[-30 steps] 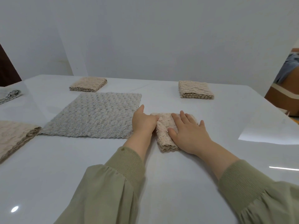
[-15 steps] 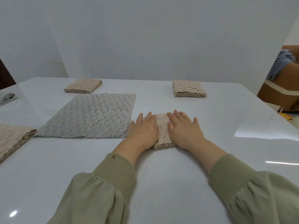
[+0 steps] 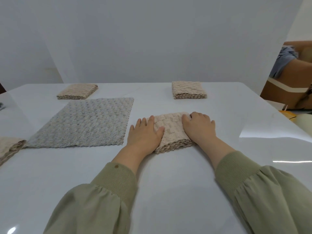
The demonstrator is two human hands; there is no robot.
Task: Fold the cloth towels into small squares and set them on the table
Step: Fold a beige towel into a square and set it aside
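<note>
Both hands down on the folded beige towel [image 3: 170, 130], right of centre on the counter [image 3: 168, 179].

I see the left hand [image 3: 145, 132] lying flat, fingers straight and slightly spread, set at the towel's left edge with the thumb resting on the cloth. The right hand [image 3: 199, 127] sits on the towel's right side, fingers bent at the knuckles over its far right corner; I can't tell whether they grip or just press. Both forearms reach in from the near edge in green sleeves [image 3: 109, 191]. A grey towel [image 3: 84, 122] lies spread flat just left.
</note>
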